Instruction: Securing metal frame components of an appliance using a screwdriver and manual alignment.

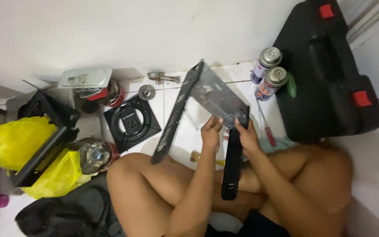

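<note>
Held over the crossed legs: a black metal frame (207, 105) with 2 long rails. Left hand (210, 131) and right hand (246, 134) both closed on its near edge. Looked stiff, light, sharp-edged — best gripped by the rails. Farther right, 2 spray cans (269, 72) beside a black case (330, 74).

Metal frame (207, 98) above knees; spray cans (268, 72) right; burner plate (131, 123) left.

We hold a black metal frame panel (207, 94) up with both hands, left hand (210, 131) and right hand (246, 136) gripping its lower edge; two spray cans (268, 72) stand near, beside a black tool case (330, 74).
</note>
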